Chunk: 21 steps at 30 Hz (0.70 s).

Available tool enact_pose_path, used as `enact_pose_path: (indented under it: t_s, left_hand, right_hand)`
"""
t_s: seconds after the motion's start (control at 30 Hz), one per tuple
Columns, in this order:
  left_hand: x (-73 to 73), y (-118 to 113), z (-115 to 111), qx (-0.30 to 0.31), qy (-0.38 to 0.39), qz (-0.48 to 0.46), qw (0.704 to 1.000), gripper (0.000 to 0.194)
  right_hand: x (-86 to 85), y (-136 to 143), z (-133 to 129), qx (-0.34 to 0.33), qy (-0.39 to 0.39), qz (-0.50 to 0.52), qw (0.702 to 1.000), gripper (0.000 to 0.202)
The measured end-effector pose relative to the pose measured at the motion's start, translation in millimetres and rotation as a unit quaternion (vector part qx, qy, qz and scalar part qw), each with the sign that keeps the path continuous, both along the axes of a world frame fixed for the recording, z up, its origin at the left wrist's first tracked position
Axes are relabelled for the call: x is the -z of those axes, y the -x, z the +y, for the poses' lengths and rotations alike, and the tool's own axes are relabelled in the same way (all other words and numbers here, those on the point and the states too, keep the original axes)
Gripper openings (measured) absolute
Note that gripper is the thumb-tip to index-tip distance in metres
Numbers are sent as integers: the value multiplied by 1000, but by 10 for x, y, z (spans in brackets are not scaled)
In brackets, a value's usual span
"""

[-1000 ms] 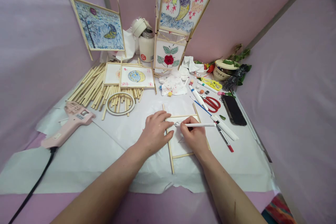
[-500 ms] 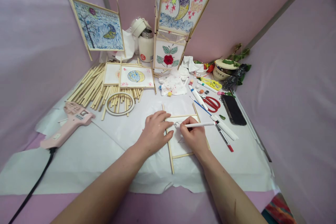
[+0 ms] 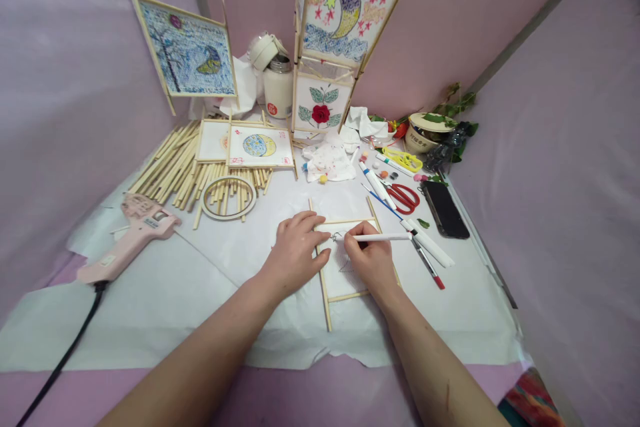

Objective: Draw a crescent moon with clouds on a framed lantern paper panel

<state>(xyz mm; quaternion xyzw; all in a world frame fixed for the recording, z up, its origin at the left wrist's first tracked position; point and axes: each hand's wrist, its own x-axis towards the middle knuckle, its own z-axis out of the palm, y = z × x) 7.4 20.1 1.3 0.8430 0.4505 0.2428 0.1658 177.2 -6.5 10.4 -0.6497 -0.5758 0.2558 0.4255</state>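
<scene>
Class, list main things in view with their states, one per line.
Left hand: spread, touching framed sheet
Right hand: gripping white pen
Framed sheet: flat, partly drawn on
Bottle: open
Phone: screen dark
Glue gun: lying down, corded
Wooden sticks: loosely heaped
Tape roll: laid over sticks
Red scissors: opening unclear

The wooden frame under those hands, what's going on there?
A person's right hand holds a white pen at the paper in the wooden frame; the pen's tip is hard to make out. The left hand lies across the frame's left stick. The paper shows thin dark lines and no colour that I can see.
</scene>
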Motion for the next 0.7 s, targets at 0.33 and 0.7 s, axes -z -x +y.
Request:
enact_pose_path:
  t_s: [0.33,0.7]
  left_hand:
    - [8,-1,-1,-1,-4,0,1000,19]
    - [28,-6,13,-3,-10,-11,1000,20]
  right_hand:
    - [26,1,1,-22,-3,15,1000,14]
    - [55,4,-15,65,-81,87,991,14]
